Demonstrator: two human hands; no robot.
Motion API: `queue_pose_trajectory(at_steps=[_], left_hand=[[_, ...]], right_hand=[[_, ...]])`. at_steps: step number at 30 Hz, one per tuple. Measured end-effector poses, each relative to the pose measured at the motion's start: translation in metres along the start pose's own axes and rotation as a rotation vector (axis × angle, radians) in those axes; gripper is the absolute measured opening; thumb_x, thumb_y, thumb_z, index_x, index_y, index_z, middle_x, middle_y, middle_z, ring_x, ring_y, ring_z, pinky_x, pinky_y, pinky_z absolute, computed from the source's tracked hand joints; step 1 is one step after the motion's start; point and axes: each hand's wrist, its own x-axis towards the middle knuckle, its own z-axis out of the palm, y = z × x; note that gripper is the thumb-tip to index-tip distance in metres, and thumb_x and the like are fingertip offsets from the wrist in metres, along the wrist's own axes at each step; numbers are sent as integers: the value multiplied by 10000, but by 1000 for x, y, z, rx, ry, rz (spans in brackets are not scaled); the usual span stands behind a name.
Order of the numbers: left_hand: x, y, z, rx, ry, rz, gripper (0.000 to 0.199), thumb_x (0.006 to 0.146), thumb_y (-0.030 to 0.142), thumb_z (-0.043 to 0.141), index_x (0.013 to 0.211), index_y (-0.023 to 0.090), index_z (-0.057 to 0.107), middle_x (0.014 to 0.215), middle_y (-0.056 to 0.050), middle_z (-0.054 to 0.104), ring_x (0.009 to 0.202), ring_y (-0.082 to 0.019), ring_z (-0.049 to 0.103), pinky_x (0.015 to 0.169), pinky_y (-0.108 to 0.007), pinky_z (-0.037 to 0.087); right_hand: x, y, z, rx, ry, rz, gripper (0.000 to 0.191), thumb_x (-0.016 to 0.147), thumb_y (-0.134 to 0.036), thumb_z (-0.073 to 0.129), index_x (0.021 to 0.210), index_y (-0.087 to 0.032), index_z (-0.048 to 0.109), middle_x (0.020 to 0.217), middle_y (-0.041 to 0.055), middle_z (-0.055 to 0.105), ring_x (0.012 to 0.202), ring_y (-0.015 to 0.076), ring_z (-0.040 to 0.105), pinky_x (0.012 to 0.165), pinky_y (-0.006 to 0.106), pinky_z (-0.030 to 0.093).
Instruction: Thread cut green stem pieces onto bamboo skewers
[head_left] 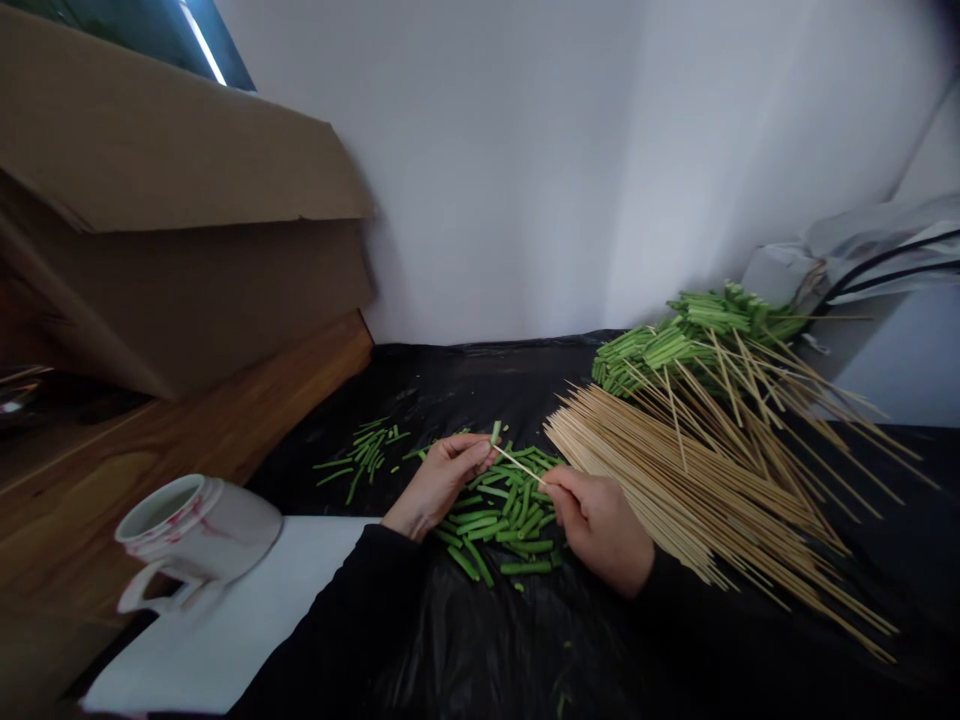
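Between the thumb and fingers of my left hand (pixel 448 475) is a short piece of green bean (pixel 496 432), held upright. My right hand (pixel 600 522) pinches a thin bamboo skewer (pixel 525 466), whose far end meets the bean piece at my left fingertips; whether it has pierced the bean I cannot tell. Below both hands lies a pile of cut green beans (pixel 487 520) on black plastic sheeting (pixel 480 650). Right of my right hand, many loose bamboo skewers (pixel 675 470) are spread in a wide bundle.
Filled skewers of green beans (pixel 697 335) are stacked at the back right beside a plastic bag (pixel 885 240). A smaller group of thin bean pieces (pixel 367 455) lies at left. A white mug (pixel 217 530) stands on white paper (pixel 277 590), near a cardboard box (pixel 225 290).
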Motion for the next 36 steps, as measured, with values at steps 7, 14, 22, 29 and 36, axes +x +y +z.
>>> queue_pose_trajectory(at_steps=[7, 14, 22, 29, 36], left_hand=[[0, 1, 2, 3, -17, 14, 248, 608, 292, 844, 780, 132, 764, 726, -34, 686, 668, -91, 569, 712, -218, 449], [-2, 2, 3, -6, -63, 5, 208, 654, 292, 814, 772, 130, 757, 708, -23, 648, 643, -78, 529, 676, -207, 428], [-3, 2, 3, 9, -90, 1, 193, 687, 290, 791, 779, 125, 750, 704, -14, 627, 638, -70, 519, 675, -203, 421], [-3, 3, 3, 1, -86, -2, 208, 675, 300, 801, 766, 121, 747, 703, -18, 619, 639, -74, 520, 672, -211, 426], [-1, -1, 2, -9, -76, -13, 207, 676, 275, 801, 804, 118, 755, 731, -28, 644, 658, -75, 539, 683, -201, 431]], right_hand=[[-1, 0, 1, -109, 57, -50, 286, 946, -219, 344, 855, -171, 612, 750, 48, 633, 691, 169, 576, 643, 276, 346], [1, -1, -1, 37, 13, 14, 256, 921, -254, 402, 816, -178, 623, 667, 17, 608, 606, 143, 544, 587, 262, 354], [8, -7, -5, 536, -200, 321, 199, 840, -315, 501, 745, -177, 609, 518, -36, 537, 448, 90, 417, 449, 211, 301], [7, -7, -3, 582, -217, 371, 195, 835, -314, 490, 769, -172, 606, 516, -41, 530, 424, 84, 387, 441, 212, 292], [3, -2, -2, 221, -29, 139, 215, 864, -262, 477, 731, -186, 626, 556, -32, 529, 510, 106, 454, 494, 228, 305]])
